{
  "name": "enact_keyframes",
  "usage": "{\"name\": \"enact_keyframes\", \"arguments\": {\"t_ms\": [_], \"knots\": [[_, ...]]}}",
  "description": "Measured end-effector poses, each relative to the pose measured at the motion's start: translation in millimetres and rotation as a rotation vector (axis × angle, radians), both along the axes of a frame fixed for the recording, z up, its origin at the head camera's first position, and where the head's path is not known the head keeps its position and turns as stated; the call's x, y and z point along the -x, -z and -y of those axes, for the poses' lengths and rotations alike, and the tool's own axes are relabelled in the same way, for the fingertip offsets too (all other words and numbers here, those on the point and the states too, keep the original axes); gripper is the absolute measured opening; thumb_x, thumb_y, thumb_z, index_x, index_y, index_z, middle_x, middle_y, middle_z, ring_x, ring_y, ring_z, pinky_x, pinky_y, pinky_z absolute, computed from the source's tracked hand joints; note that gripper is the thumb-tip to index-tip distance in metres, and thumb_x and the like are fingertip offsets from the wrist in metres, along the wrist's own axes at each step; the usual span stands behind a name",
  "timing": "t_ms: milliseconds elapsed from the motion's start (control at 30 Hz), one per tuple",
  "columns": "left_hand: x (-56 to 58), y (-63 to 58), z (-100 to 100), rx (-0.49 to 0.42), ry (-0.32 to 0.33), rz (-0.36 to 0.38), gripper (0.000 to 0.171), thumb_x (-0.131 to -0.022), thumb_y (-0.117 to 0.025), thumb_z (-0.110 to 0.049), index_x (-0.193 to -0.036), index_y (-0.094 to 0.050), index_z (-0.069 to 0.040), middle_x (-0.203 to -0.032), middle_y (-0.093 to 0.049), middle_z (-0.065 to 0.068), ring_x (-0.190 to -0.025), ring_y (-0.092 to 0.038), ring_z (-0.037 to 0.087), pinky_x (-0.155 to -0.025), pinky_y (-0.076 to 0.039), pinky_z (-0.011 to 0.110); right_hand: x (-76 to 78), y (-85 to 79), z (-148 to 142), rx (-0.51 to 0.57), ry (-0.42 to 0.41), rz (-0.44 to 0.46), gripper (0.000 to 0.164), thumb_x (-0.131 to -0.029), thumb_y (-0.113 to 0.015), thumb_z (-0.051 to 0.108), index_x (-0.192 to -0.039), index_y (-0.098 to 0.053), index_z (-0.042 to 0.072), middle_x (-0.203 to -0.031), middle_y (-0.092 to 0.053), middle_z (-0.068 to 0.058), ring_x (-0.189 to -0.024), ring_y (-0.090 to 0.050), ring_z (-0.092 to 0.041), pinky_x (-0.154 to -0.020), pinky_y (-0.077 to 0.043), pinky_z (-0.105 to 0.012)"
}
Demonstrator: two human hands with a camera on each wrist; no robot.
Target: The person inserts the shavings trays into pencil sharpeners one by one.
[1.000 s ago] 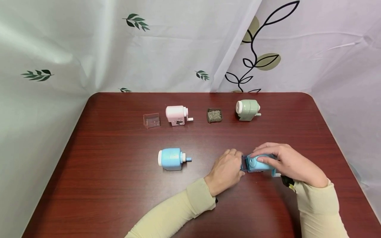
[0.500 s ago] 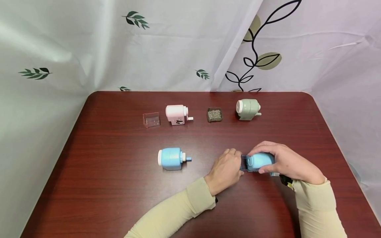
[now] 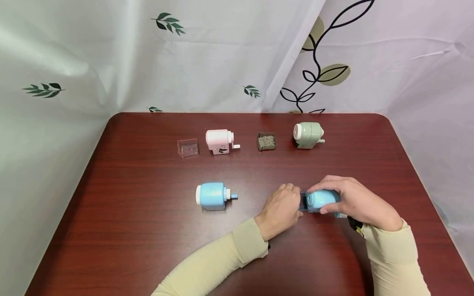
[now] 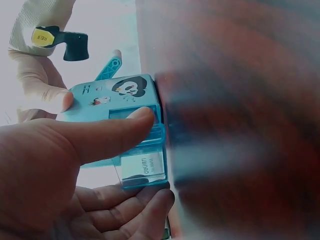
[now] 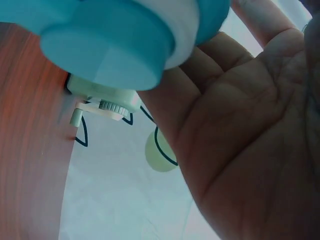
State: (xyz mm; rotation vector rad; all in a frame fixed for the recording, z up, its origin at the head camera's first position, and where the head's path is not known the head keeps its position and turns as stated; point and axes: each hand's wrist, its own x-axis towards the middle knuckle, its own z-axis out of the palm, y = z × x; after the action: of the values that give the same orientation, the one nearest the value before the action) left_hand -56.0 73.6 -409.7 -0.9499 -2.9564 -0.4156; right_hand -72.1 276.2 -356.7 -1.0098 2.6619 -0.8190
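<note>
My right hand (image 3: 355,201) grips a light blue crank pencil sharpener (image 3: 321,200) on the right of the table, fingers over its far side and thumb on its near side. A panda picture shows on its side in the left wrist view, with the crank (image 4: 110,67) sticking out behind. My left hand (image 3: 280,210) pinches the clear blue shavings drawer (image 4: 145,162) between thumb and fingers. That drawer is partly out of the sharpener's front. In the right wrist view, the sharpener's crank end (image 5: 107,45) lies close by the right palm.
A second blue sharpener (image 3: 212,195) stands to the left. Further back are a clear pinkish drawer (image 3: 188,148), a pink sharpener (image 3: 217,139), a dark drawer of shavings (image 3: 266,142) and a green sharpener (image 3: 309,133). White curtains border the table (image 3: 129,246).
My right thumb has slid from the sharpener's top down to its near side, and the right hand has shifted slightly left. My left hand stays at the drawer.
</note>
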Motion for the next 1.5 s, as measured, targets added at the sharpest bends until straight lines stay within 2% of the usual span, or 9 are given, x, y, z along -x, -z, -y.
{"name": "enact_keyframes", "arguments": {"t_ms": [200, 400, 600, 900, 1500], "knots": [[0.3, -0.5, -1.6, 0.007, -0.001, 0.003, 0.042, -0.072, -0.078, -0.039, -0.099, -0.062, -0.010, -0.086, -0.057, -0.002, -0.080, -0.052, 0.012, -0.078, -0.044, 0.022, -2.2, 0.1, 0.1, -0.009, 0.024, 0.007, 0.049, -0.066, -0.083, 0.019, -0.110, -0.065, 0.032, -0.097, -0.058, 0.020, -0.083, -0.052, 0.000, -0.070, -0.042, -0.017], [2.0, 0.1, -2.0, 0.007, 0.011, -0.006, 0.040, -0.072, -0.079, -0.038, -0.098, -0.063, -0.011, -0.085, -0.058, -0.003, -0.080, -0.053, 0.012, -0.079, -0.045, 0.022, -0.9, 1.0, 0.8, -0.003, 0.010, -0.005, 0.048, -0.067, -0.083, 0.021, -0.110, -0.064, 0.032, -0.098, -0.058, 0.021, -0.083, -0.053, 0.001, -0.070, -0.043, -0.017], [4.1, -0.4, -2.3, -0.007, 0.003, 0.020, 0.042, -0.071, -0.079, -0.036, -0.100, -0.064, -0.010, -0.086, -0.058, -0.002, -0.081, -0.053, 0.013, -0.074, -0.047, 0.023, -0.1, 1.0, 2.4, 0.011, 0.017, -0.012, 0.048, -0.067, -0.083, 0.020, -0.109, -0.065, 0.032, -0.097, -0.058, 0.020, -0.082, -0.053, 0.000, -0.070, -0.042, -0.017], [4.4, -0.7, -3.6, -0.031, -0.015, 0.057, 0.043, -0.070, -0.080, -0.037, -0.100, -0.064, -0.010, -0.087, -0.059, -0.003, -0.080, -0.053, 0.012, -0.075, -0.047, 0.022, -1.0, 0.2, 1.7, 0.025, 0.015, -0.006, 0.049, -0.066, -0.083, 0.017, -0.109, -0.065, 0.031, -0.097, -0.059, 0.019, -0.082, -0.053, -0.001, -0.070, -0.043, -0.018], [6.1, -2.1, -5.0, -0.039, -0.002, 0.049, 0.043, -0.070, -0.080, -0.038, -0.098, -0.064, -0.010, -0.087, -0.059, -0.003, -0.081, -0.054, 0.012, -0.078, -0.046, 0.023, -0.5, -0.1, 1.5, 0.015, 0.007, -0.004, 0.047, -0.067, -0.083, 0.019, -0.109, -0.065, 0.032, -0.098, -0.058, 0.020, -0.082, -0.053, 0.000, -0.069, -0.044, -0.018]]}}
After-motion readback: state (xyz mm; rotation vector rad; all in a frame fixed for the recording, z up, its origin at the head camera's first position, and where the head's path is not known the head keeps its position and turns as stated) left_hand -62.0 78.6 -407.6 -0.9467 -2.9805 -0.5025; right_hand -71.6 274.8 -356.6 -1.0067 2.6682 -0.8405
